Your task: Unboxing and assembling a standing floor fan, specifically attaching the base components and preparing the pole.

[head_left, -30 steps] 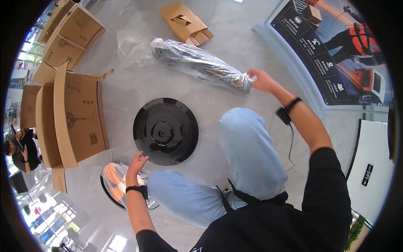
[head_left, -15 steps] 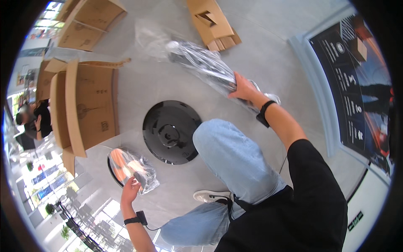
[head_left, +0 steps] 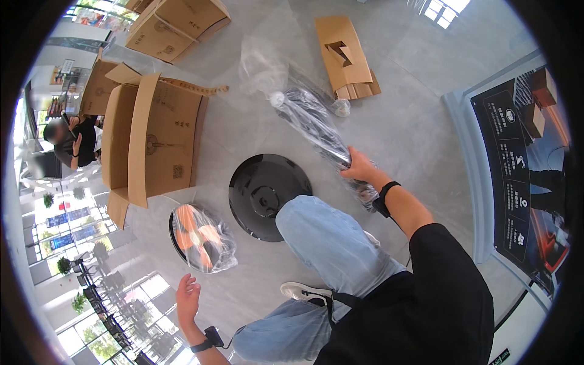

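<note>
On the right, my right hand point(head_left: 364, 169) is closed around the near end of a long dark fan part point(head_left: 313, 125) in clear plastic, which slants away to the upper left. The far end of its plastic lies loose on the floor. My left hand point(head_left: 188, 296) is empty, fingers apart, just in front of a clear bag point(head_left: 220, 260) and not touching it. Inside that bag are orange fan blades point(head_left: 196, 228) and a round black grille point(head_left: 176, 234). Between my hands, a round glossy black base point(head_left: 258, 191) lies flat, partly hidden by my knee.
An open cardboard box point(head_left: 170, 137) with a printed fan picture stands left, another carton point(head_left: 176, 30) behind it. A folded cardboard insert point(head_left: 344, 58) lies at the far side. A framed poster board point(head_left: 517, 158) stands right. A person point(head_left: 70, 143) sits at far left.
My left hand has drawn back from the bagged fan blades. My right hand keeps its grip on the wrapped fan part. The whole view has shifted, so things appear further right and mostly lower.
</note>
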{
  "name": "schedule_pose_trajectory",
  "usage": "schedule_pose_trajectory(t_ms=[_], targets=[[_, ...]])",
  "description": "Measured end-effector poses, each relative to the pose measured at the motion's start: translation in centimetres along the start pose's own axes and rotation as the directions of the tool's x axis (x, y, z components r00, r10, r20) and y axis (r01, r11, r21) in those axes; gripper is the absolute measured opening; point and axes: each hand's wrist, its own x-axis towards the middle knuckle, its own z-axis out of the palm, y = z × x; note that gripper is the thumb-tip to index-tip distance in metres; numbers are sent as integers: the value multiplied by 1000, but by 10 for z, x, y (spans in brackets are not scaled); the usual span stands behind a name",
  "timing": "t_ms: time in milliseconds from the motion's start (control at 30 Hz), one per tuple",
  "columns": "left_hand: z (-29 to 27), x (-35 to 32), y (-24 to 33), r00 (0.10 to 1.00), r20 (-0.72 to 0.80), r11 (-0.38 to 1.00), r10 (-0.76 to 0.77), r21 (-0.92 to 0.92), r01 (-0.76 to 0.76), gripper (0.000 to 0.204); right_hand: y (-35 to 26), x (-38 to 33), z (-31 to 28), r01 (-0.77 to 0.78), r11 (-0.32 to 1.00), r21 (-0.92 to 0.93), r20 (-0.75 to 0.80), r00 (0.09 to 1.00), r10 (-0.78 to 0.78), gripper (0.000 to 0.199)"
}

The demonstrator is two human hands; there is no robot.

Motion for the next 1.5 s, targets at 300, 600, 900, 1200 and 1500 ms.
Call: schedule_pose_trajectory(t_ms=[300, 600, 900, 1200, 1500], targets=[[13, -3, 51, 986, -44, 987, 162, -15, -163, 50, -21, 7, 33, 111, 992, 63, -38, 993, -109, 98], [59, 5, 71, 970, 47, 971, 239, -42, -237, 47, -10, 103, 23, -62, 995, 78, 134, 990, 51, 66], [61, -23, 58, 988, 3, 986, 154, 71, -154, 50, -9, 205, -11, -10, 868, -496, -298, 941, -160, 60], [60, -35, 53, 995, 45, 990, 91, 102, -95, 50, -39, 192, 11, -388, 748, -538, -236, 922, 308, 61], [56, -24, 90, 971, 0, 970, 241, 46, -241, 51, 22, 77, -19, -389, 904, 179, -26, 916, 400, 28]])
